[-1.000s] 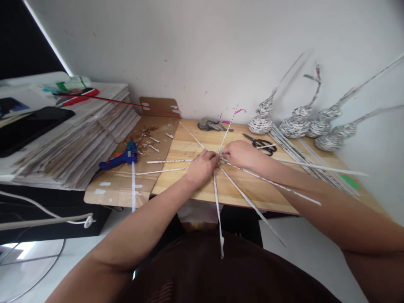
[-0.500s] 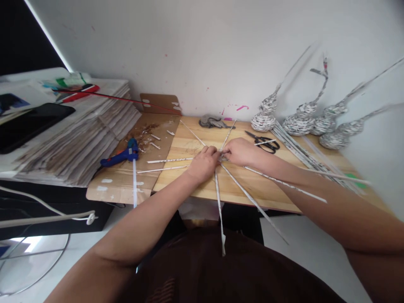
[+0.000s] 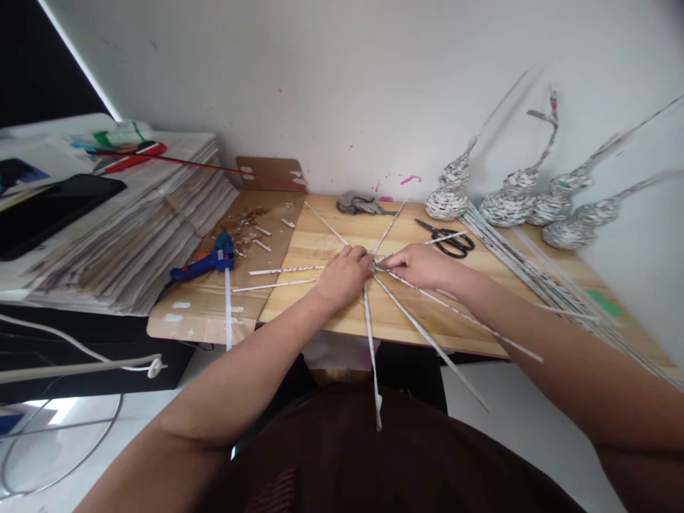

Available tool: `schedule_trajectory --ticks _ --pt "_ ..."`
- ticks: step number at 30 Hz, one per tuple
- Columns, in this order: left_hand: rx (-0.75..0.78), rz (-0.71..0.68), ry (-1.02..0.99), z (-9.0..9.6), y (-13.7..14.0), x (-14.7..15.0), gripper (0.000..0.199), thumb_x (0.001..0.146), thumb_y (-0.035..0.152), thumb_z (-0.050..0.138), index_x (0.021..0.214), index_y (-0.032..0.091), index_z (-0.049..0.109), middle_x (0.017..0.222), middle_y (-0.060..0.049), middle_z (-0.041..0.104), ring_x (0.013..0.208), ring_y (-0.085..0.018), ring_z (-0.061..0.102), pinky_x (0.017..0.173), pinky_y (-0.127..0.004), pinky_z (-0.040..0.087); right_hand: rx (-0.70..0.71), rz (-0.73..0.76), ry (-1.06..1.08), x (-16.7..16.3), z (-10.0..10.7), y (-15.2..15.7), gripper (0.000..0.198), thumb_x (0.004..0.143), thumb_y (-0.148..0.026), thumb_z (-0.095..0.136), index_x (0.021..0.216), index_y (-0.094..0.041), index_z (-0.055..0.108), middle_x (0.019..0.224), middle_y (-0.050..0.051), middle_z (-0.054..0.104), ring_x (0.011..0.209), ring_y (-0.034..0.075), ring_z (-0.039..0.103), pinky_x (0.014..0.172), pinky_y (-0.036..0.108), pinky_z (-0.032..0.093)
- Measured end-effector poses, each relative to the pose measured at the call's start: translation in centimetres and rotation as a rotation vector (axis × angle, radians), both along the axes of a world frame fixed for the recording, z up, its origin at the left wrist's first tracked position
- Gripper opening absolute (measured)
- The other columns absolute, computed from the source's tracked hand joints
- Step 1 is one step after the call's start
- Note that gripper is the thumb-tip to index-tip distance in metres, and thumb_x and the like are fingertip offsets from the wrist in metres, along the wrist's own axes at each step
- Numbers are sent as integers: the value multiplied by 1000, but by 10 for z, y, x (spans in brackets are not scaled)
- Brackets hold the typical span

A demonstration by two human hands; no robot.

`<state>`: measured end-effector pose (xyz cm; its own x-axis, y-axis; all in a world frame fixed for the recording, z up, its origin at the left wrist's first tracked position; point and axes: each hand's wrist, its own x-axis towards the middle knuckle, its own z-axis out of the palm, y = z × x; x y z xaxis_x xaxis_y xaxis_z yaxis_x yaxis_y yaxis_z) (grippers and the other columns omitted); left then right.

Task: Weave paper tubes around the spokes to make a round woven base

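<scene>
Rolled paper sticks (image 3: 425,335) fan out like spokes from a crossing point on the wooden board. My left hand (image 3: 345,274) lies over the left side of that crossing, its fingers bent and pressed on the sticks. From the right, my right hand (image 3: 420,267) pinches a paper stick close to the centre, thumb and index finger together. One stick runs from there under my right forearm toward the lower right. The crossing itself is partly covered by my fingers.
Black scissors (image 3: 449,239), a grey glove (image 3: 363,204) and woven paper gourd shapes (image 3: 449,203) stand toward the back. A bundle of paper sticks (image 3: 507,267) lies right. At left are a blue glue gun (image 3: 206,263) on cardboard (image 3: 203,331) and a newspaper stack (image 3: 176,228).
My right hand has shifted slightly right and down, and a stick by it has swung lower. My left hand stays at the crossing.
</scene>
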<state>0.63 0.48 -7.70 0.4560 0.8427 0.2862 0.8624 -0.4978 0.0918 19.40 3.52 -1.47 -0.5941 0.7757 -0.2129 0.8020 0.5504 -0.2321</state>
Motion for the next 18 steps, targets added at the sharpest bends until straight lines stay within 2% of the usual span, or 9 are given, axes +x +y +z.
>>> schedule_trajectory --ticks 4,7,10,13,15,18 --pt "2 7 -6 0 -1 0 29 93 30 54 119 19 59 118 -10 58 111 -25 51 95 -37 44 -2 27 -24 0 1 -4 27 88 -18 51 87 -18 77 76 3 71 65 13 53 60 24 30" --pt "5 5 -6 0 -4 1 29 94 30 52 121 20 59 116 -9 58 110 -25 51 94 -36 44 -63 1 68 2 0 -5 19 84 -26 59 77 -17 74 65 0 64 62 12 50 58 24 28" --pt "8 -5 -5 1 -5 1 31 96 29 47 125 24 57 112 -8 59 108 -24 51 93 -35 43 -106 -1 205 7 -5 -7 28 85 -38 59 71 -17 71 64 -1 62 63 13 51 59 24 30" --pt "-11 0 10 3 -5 2 30 97 30 45 123 25 60 109 -8 58 107 -23 51 91 -34 43 -94 -87 254 9 -12 -10 39 88 -47 53 66 -18 68 61 -1 61 61 14 52 59 24 31" --pt "-21 14 27 5 -4 3 28 97 31 46 119 26 62 109 -8 58 106 -23 51 89 -34 44 -65 -136 273 9 -17 -11 39 88 -48 53 67 -20 69 64 -1 64 62 14 54 59 25 33" --pt "-13 34 56 9 -5 8 26 97 31 46 114 24 64 112 -9 58 107 -24 51 84 -34 46 -11 -125 312 8 -22 -12 32 90 -43 53 76 -22 73 78 1 72 71 16 60 64 25 38"
